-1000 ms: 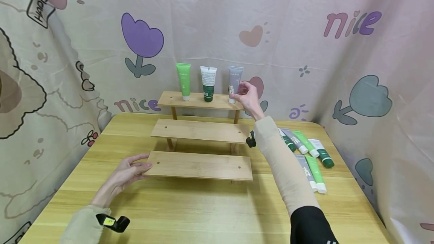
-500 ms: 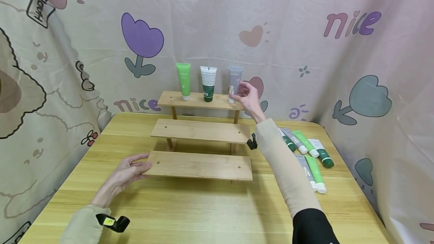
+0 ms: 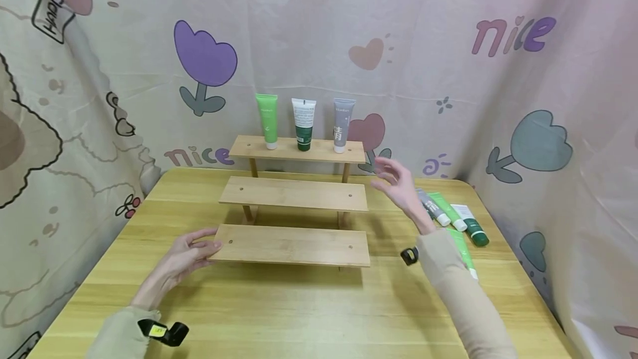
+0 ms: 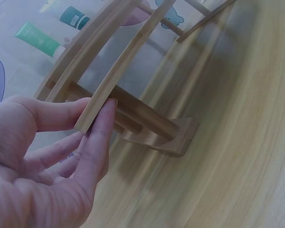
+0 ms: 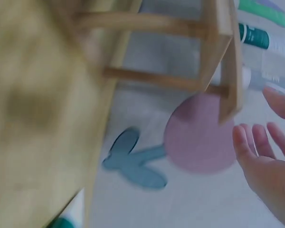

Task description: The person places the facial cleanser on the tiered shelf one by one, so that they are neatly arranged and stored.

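Observation:
My left hand [image 3: 185, 256] pinches the left end of the lowest board of a three-tier wooden display stand [image 3: 294, 245]; the left wrist view has the thumb on top and fingers beneath the board's edge [image 4: 102, 102]. On the top tier three squeeze tubes stand upright on their caps: a bright green tube [image 3: 268, 119], a white and dark green tube [image 3: 303, 123] and a grey tube [image 3: 342, 125]. Right of the middle tier my right hand [image 3: 399, 184] is in the air, fingers loosely bent and apart, with nothing in it.
More tubes lie flat at the table's right side, among them a grey tube [image 3: 432, 208], a green tube [image 3: 447, 210] and a white and dark green tube [image 3: 471, 225]; my right forearm covers part of this group. A printed curtain [image 3: 299, 26] hangs behind the wooden table [image 3: 279, 314].
My right hand has let go of the grey tube, which stays standing on the top tier, and has moved down and to the right. The left hand keeps its hold on the stand.

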{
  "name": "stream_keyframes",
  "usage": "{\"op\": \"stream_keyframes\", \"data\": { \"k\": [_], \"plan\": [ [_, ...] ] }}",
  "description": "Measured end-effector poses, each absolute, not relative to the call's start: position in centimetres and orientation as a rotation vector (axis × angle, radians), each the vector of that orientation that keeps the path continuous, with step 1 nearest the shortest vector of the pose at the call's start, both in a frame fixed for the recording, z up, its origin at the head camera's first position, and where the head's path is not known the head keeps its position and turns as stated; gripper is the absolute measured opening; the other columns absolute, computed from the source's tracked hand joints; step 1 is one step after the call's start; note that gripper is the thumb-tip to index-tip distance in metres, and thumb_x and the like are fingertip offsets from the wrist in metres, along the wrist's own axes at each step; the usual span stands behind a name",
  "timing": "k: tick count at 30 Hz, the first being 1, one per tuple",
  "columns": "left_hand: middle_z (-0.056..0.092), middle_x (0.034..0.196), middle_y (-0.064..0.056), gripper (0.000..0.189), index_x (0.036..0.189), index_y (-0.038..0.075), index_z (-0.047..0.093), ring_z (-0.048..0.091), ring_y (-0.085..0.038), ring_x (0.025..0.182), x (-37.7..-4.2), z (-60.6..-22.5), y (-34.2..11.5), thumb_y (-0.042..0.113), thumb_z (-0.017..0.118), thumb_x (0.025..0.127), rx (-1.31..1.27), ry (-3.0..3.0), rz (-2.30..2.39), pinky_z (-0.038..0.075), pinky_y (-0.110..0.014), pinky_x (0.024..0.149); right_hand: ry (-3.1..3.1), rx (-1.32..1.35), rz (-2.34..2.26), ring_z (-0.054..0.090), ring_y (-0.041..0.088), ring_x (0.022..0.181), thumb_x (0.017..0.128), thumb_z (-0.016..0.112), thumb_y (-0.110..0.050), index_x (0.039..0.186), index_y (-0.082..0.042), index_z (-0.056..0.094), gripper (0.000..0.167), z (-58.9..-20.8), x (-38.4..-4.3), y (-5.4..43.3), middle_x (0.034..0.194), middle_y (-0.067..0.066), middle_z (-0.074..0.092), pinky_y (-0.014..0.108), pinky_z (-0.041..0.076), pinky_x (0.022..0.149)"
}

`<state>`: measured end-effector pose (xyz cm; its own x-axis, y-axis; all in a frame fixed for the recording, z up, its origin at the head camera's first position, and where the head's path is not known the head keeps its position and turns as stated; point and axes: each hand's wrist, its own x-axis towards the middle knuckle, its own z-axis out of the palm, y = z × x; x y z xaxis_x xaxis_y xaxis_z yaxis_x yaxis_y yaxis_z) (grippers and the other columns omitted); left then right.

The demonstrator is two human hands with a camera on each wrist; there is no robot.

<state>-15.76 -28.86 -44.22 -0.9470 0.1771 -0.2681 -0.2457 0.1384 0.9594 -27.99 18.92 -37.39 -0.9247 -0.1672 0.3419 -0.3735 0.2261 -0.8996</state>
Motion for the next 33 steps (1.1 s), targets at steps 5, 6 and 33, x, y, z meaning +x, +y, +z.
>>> {"op": "stream_keyframes", "data": {
  "k": [5,6,33],
  "plan": [
    [0.065,0.102,0.007,0.074,0.155,-0.012,0.017,0.065,-0.003,0.092,-15.8,-44.3,-28.9,0.013,0.062,0.101,-0.065,2.097,1.877,0.063,-0.024,0.082,-2.335,0.603,1.698,0.059,0.000,0.110,0.083,0.071,0.015,0.134,0.016,0.050,0.055,-40.5,-24.7,23.5,0.126,0.002,0.060,0.016,0.053,0.103],
    [0.065,0.102,0.007,0.074,0.155,-0.012,0.017,0.065,-0.003,0.092,-15.8,-44.3,-28.9,0.013,0.062,0.101,-0.063,2.098,1.877,0.063,-0.024,0.082,-2.339,0.619,1.679,0.060,-0.002,0.108,0.082,0.071,0.015,0.133,0.017,0.051,0.054,-41.0,-24.1,24.4,0.124,-0.004,0.060,0.014,0.053,0.101],
    [0.065,0.099,0.008,0.074,0.155,-0.012,0.016,0.066,-0.002,0.090,-15.8,-44.5,-29.0,0.013,0.061,0.101,-0.052,2.110,1.870,0.063,-0.024,0.080,-2.624,0.455,1.356,0.057,-0.011,0.107,0.085,0.073,0.008,0.130,0.013,0.056,0.048,-46.8,-17.3,35.2,0.123,-0.010,0.062,0.005,0.052,0.092]
  ]
}}
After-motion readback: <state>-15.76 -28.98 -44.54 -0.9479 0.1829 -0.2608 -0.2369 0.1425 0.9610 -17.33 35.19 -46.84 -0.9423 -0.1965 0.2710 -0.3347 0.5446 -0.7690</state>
